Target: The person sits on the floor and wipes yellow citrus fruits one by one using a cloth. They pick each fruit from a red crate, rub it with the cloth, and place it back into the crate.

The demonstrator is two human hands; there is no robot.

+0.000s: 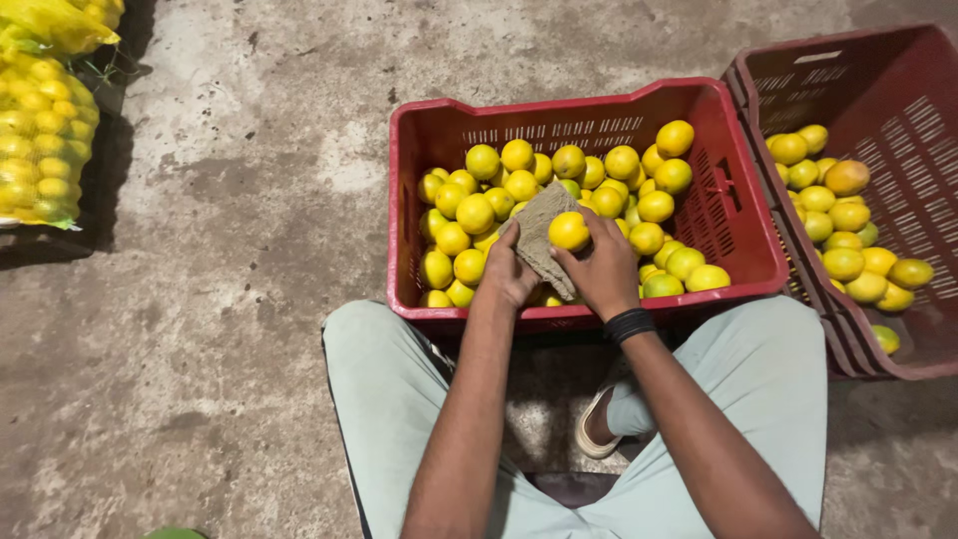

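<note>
Frame centre: right hand [604, 271] closed around yellow fruit [569, 231], pressing it against coarse cloth [539, 235]. Left hand [509, 271] grips cloth edge, fingers curled. Both over near rim of red crate [559, 110] heaped with yellow fruit. Second red crate [898, 90] at right, part filled. Mesh sack of fruit [40, 140] upper left.

The cloth [537, 243] is coarse, matt, loosely woven, like burlap. The fruit [569, 231] against it has a smooth, faintly glossy yellow peel. The red crate [599, 108] is hard moulded plastic with slotted walls and a dull sheen. The floor [230, 250] is rough, stained concrete. The mesh sack [40, 140] looks like fine yellow plastic netting.
</note>
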